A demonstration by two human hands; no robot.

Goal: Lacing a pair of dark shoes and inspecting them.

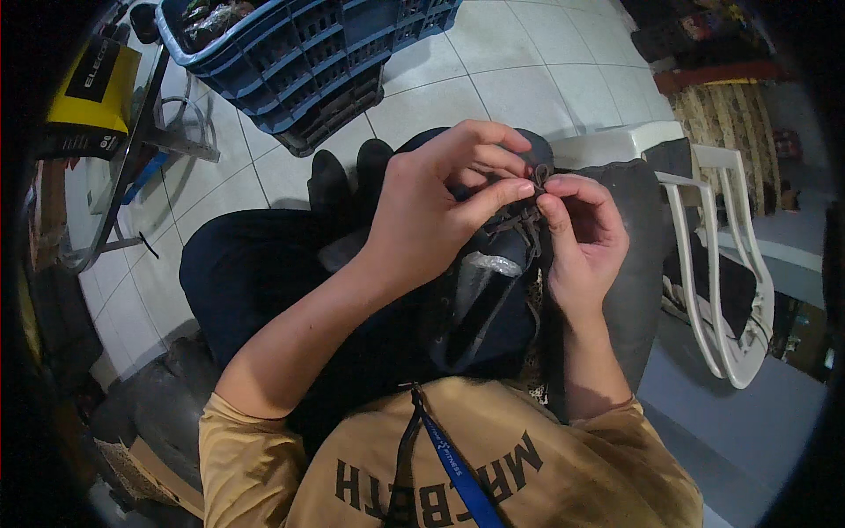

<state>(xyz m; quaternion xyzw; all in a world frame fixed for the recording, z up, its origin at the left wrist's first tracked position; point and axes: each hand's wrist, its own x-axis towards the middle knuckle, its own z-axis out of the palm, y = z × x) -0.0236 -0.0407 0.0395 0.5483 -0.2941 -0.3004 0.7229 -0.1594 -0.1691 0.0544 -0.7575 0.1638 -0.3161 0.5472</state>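
**Both hands on a dark lace above the shoe**

We hold a dark shoe point(480, 304) on our lap, and both our hands meet at its upper end. Our left hand point(431, 216) curls in from the left, its fingers point(502, 189) narrowed, thumb and forefinger pinched on a thin dark lace point(539, 174). Our right hand point(585, 242) comes up from the right, its fingers point(556, 209) also pinched close, gripping the same lace just beneath the left fingertips. The fingertips of the two hands touch or nearly touch; we cannot tell which.

The lace loops up just above the fingers and runs down below them into the shoe, where more lacing crosses. The shoe lies below the fingers, between our forearms, with a shiny pale patch on its tongue.

Beyond the fingers, farther from us, two dark feet point(348, 180) rest on the pale tiled floor point(528, 79). Farther still, to the upper left, stands a blue plastic crate point(317, 53). To the right of the fingers is a white plastic chair point(731, 290). Well to the left sits a yellow box point(88, 97). A blue strap point(458, 471) hangs down our tan shirt point(546, 475), close below us.
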